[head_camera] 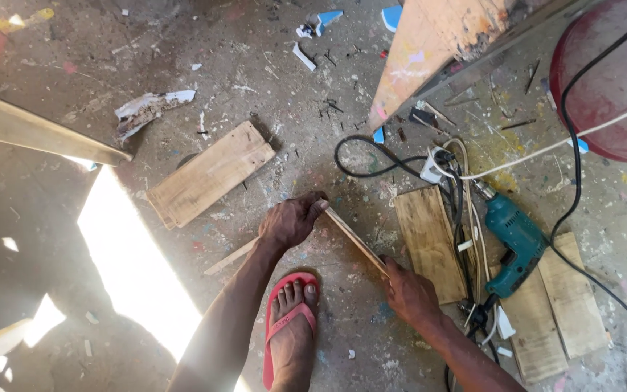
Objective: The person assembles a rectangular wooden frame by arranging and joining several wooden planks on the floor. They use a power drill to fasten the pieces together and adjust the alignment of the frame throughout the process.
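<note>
I hold a thin wooden strip [355, 239] on edge above the concrete floor [270, 87], one end in each hand. My left hand [292, 221] is curled over its upper-left end, thumb and fingers pressed together on the wood. My right hand [409, 294] pinches the lower-right end, the fingers closed around it — the strip runs slanting between the two, down toward the right.

My foot in a red flip-flop [289, 327] is planted just below the strip, between my forearms. A flat plywood offcut [210, 174] lies up and to the left of my left hand, well apart from it, and a slim stick [230, 257] shows on the floor under my left wrist. Just right of my right hand lies a darker plank [429, 250], and beyond it a teal electric drill [513, 243] rests across pale boards [553, 305], its black cable [582, 239] looping over them. A white power adapter [433, 165] and a tangle of cords sit above the plank. Top right there is a round red lid-like disc [611, 80] — beside it a slanted timber piece [429, 43] smeared with paint. Loose nails [332, 109] and white scraps [150, 107] are scattered over the dusty, paint-flecked floor, and a hard patch of sunlight falls at the left.
</note>
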